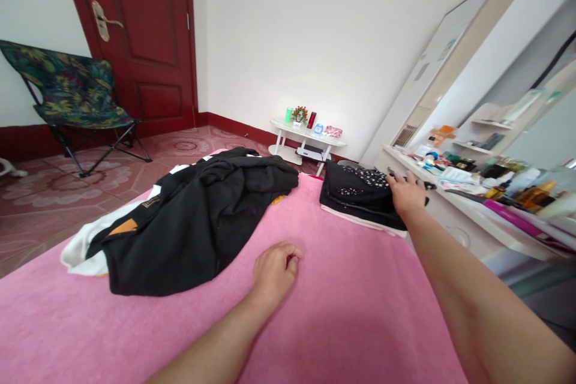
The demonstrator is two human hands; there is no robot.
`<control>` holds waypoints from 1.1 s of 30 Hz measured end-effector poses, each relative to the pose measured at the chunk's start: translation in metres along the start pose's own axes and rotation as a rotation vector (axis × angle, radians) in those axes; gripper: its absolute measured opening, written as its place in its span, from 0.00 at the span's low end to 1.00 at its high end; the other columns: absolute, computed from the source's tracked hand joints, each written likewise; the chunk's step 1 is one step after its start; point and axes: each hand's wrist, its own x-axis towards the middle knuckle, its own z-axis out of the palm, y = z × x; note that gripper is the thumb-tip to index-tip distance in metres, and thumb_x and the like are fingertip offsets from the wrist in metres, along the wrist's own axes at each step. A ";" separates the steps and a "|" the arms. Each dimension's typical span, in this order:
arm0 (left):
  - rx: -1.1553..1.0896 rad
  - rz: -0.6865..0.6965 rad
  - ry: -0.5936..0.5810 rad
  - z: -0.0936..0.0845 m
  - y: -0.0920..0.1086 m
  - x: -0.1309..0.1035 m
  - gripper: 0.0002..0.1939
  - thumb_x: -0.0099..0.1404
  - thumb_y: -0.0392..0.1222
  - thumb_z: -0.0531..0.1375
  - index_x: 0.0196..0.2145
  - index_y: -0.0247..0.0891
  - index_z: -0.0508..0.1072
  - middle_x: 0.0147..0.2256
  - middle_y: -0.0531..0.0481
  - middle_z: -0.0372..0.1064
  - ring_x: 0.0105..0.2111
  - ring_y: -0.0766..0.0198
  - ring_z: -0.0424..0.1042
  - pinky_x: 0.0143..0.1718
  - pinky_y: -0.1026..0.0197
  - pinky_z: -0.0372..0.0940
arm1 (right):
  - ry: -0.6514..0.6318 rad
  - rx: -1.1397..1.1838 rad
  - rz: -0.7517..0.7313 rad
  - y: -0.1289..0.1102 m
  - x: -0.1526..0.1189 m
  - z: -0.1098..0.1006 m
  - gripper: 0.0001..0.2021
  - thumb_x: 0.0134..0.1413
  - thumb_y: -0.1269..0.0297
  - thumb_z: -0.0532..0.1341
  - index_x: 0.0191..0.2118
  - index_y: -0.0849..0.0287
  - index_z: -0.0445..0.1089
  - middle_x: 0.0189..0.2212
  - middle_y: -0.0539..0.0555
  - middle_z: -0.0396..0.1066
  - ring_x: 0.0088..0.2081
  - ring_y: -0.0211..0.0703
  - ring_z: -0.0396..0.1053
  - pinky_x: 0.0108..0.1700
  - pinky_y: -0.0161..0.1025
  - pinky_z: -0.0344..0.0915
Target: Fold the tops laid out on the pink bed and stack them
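Observation:
My left hand [275,269] hovers over or rests on the pink bed cover [342,288], its fingers loosely curled in with nothing seen in them. To its left lies a rumpled black garment [202,210] with white and orange parts, spread along the bed. My right hand [408,193] lies on the right end of a folded black garment [355,186] with a white speckled pattern, fingers apart. Under that garment are more folded dark layers, with a pale folded cloth [360,223] at the bottom. The undersides of my right fingers are hidden.
Along the right stands a white dressing table [454,195] crowded with bottles and small items. A low white stand [310,138] with a flower pot [299,115] is by the far wall. A folding chair [81,93] and a red door [144,30] are at left.

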 end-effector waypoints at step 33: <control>0.044 0.078 0.002 -0.005 0.001 -0.005 0.12 0.57 0.33 0.55 0.34 0.46 0.76 0.37 0.58 0.75 0.37 0.64 0.72 0.39 0.65 0.61 | -0.332 0.462 -0.129 -0.201 -0.167 -0.014 0.29 0.63 0.51 0.41 0.66 0.57 0.45 0.67 0.59 0.40 0.67 0.53 0.36 0.62 0.59 0.39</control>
